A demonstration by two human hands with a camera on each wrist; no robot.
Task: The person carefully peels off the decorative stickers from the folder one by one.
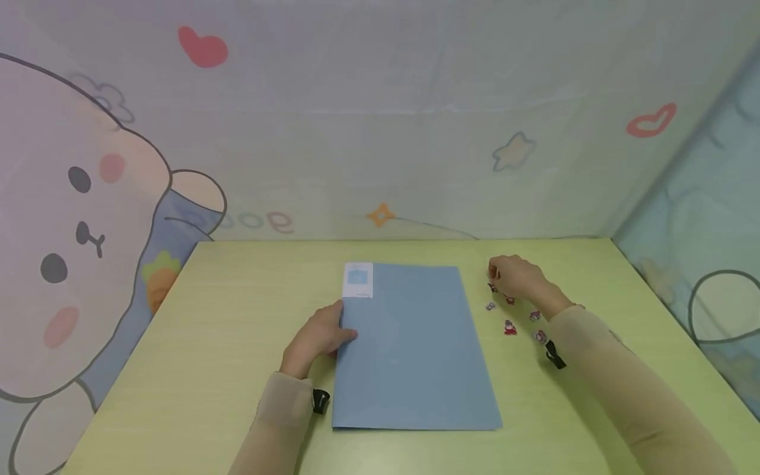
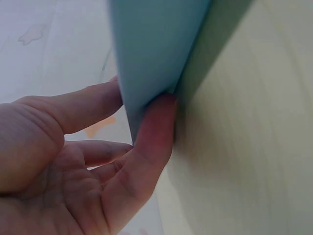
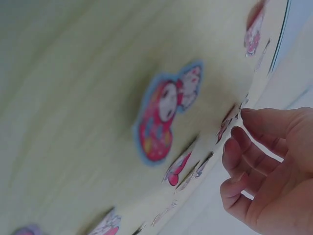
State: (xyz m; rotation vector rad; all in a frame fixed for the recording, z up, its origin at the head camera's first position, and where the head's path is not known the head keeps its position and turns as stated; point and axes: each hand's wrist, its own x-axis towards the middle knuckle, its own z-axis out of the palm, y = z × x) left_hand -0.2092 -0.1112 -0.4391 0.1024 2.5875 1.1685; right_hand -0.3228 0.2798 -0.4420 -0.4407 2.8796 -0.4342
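My left hand [image 1: 317, 335] grips the left edge of a blue paper folder [image 1: 415, 349], which lies on the table with a white label [image 1: 358, 280] in its top left corner. In the left wrist view, the thumb is on one face of the folder [image 2: 146, 54] and fingers are on the other. My right hand [image 1: 515, 276] hovers low over small cut-out cartoon stickers right of the folder. Its fingers are bent, with a gap between thumb and forefinger tips and nothing plainly held. A red character sticker [image 3: 159, 117] shows in the right wrist view.
Several stickers lie scattered right of the folder, among them a red one [image 1: 510, 328] and a small pale one [image 1: 490, 306]. The pale yellow table [image 1: 237, 316] ends against a printed cloth backdrop [image 1: 380, 132]. Dark clips [image 1: 320, 400] sit at both sleeves.
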